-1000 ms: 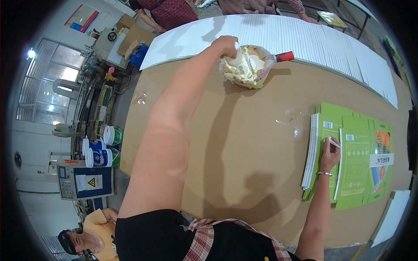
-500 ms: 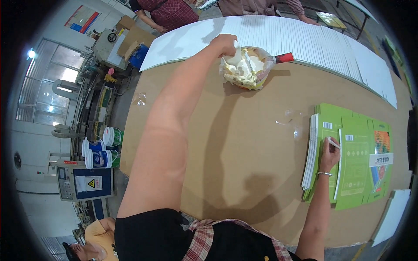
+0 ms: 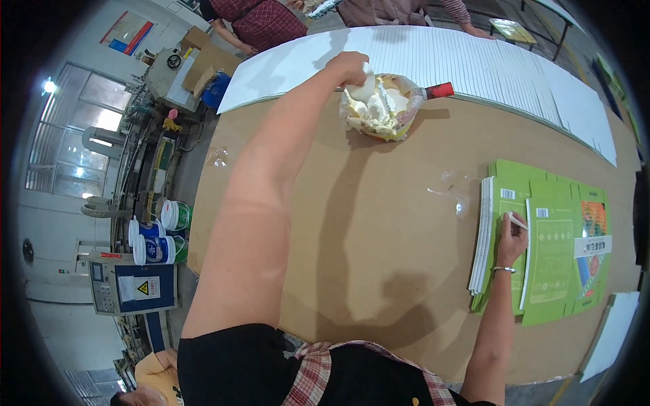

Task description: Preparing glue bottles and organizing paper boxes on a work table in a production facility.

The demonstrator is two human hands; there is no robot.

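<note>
My left arm reaches far across the brown table, and my left hand [image 3: 347, 68] grips a white scraper [image 3: 365, 86]. Its lower end dips into creamy white paste [image 3: 389, 108] inside a plastic-lined tub [image 3: 413, 86]. A brush with a dark, red-tipped handle [image 3: 440, 90] leans out over the tub's right side. On the right, my right hand [image 3: 511, 242] is closed around a thin white stick [image 3: 518, 222], resting on a stack of green printed cardboard sheets [image 3: 552, 271]. The sheets overlap, with white edges showing along the left.
Long rows of overlapped white boards [image 3: 474, 64] line the table's far edge. Beyond them stand two people [image 3: 264, 24] in aprons. A white board [image 3: 609, 335] lies at the near right corner. Paint buckets [image 3: 156, 249] and machinery stand left of the table [image 3: 264, 304].
Both my hands stay almost where they were, the left with the scraper in the tub. The person at the lower left has shifted lower in view.
</note>
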